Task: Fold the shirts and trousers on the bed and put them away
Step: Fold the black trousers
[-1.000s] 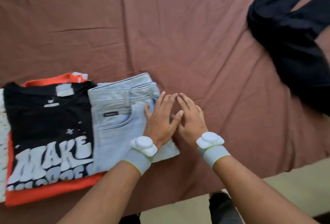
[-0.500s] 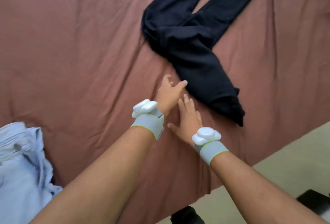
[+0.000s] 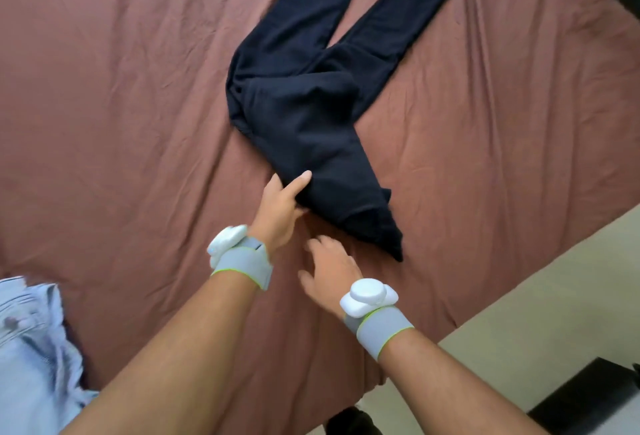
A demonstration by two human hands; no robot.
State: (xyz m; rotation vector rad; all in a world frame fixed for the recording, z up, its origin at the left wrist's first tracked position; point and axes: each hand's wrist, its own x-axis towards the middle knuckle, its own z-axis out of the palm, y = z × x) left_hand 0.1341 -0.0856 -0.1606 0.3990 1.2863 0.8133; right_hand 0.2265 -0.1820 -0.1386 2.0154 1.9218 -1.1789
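We take hold of the dark trousers on the bed

Our left hand [image 3: 277,207] grips the near edge of the dark trousers [image 3: 311,115], thumb on top and fingers tucked beneath the cloth; our right hand [image 3: 329,273] lies just beside it on the brown sheet [image 3: 121,105] with fingers spread and loose, holding nothing. The trousers lie crumpled in the middle of the bed, legs pointing away from us. Light blue jeans [image 3: 31,348] sit at the lower left edge, well apart. Both wrists wear grey bands [image 3: 242,263] with white pods
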